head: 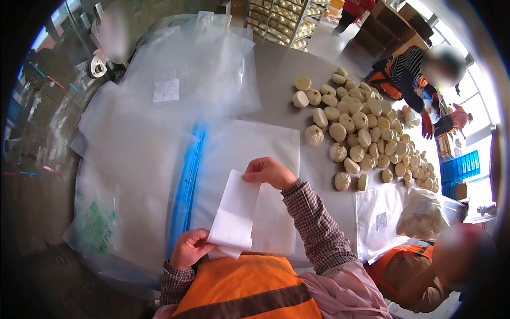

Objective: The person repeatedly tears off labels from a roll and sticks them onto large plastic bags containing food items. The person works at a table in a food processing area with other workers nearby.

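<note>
Between my hands hangs a white paper strip [238,203], rolled over at its lower end. My left hand [190,248] pinches the rolled end at its left edge. At the strip's top right corner, my right hand [269,173] grips it between thumb and fingers. Beneath the strip lies a stack of clear plastic bags [279,147]. A blue plastic strip or folded bag [191,175] runs along the left of that stack. More large plastic bags [127,139] cover the left part of the table, and a printed label [166,90] lies on them.
A large heap of pale buns [358,119] spreads over the metal table [279,67] at right. A bag filled with buns [423,215] sits by a co-worker [414,275] at lower right. Another co-worker [406,75] reaches in across the heap. A rack of bun trays [285,20] stands behind.
</note>
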`<state>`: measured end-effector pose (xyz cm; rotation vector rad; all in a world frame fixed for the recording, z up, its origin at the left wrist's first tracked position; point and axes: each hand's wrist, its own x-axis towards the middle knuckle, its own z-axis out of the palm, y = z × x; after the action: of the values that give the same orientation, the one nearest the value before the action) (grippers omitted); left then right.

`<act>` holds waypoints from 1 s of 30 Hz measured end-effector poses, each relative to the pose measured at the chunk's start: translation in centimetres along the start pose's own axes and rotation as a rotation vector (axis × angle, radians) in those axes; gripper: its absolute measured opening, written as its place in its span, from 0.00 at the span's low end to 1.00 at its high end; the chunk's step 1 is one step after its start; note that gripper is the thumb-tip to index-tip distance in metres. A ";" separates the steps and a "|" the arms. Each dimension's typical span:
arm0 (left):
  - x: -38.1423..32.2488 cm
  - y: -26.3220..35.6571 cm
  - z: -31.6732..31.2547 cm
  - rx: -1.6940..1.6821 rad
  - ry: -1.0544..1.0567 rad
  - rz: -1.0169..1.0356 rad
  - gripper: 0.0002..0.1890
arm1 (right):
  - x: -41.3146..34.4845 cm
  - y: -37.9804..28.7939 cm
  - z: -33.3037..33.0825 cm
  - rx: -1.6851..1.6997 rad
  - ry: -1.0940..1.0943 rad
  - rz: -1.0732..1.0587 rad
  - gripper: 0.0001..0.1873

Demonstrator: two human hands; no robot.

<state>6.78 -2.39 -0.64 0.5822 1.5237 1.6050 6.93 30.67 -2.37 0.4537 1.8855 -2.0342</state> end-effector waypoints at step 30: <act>-1.5 -1.3 -0.4 -0.231 -0.010 -0.173 0.09 | -1.2 12.0 5.0 -1.403 0.111 -0.358 0.33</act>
<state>7.65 -3.93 -1.67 0.3210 1.3199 1.6122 13.29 24.84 -12.22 -0.1757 2.9614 -0.3844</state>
